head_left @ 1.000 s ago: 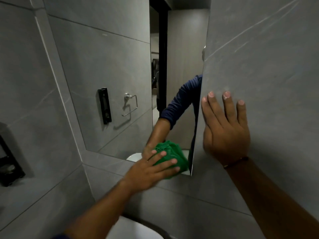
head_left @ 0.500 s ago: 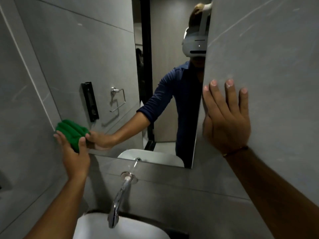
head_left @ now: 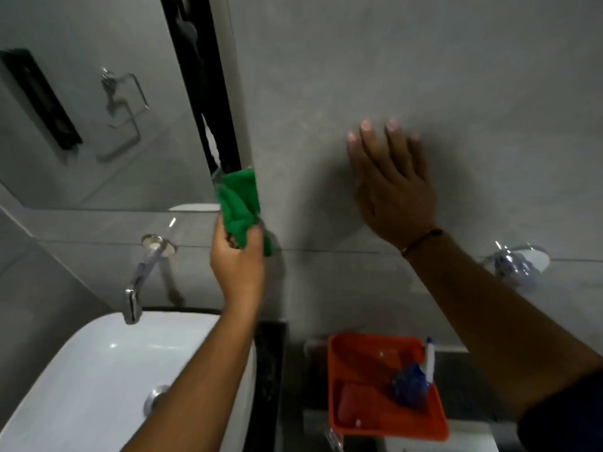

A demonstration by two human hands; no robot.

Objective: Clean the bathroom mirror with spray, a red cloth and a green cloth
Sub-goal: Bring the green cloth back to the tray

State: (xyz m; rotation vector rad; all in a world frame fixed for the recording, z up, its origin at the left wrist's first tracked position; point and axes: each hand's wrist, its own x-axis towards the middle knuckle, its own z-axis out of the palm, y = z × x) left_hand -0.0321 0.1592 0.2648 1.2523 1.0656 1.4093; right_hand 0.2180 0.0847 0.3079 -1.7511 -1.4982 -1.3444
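L grip: left hand [head_left: 236, 262] was pinched on the green cloth [head_left: 239, 208], thumb over its lower fold.
Green cloth: bunched, pressed at the mirror [head_left: 98, 132] bottom-right corner, lower part hanging past the mirror's bottom edge onto the tile.
R grip: right hand [head_left: 390, 184] was spread flat on the grey wall [head_left: 424, 60], well right of mirror, holding nothing; thin band at wrist.
Tap [head_left: 140, 275]: below mirror, spout over white basin [head_left: 98, 380].
Counter [head_left: 463, 380]: dark, below-right of mirror; orange tray [head_left: 365, 429] on it w/ a blue item [head_left: 409, 386], blurred.
Red cloth/spray: couldn't tell.
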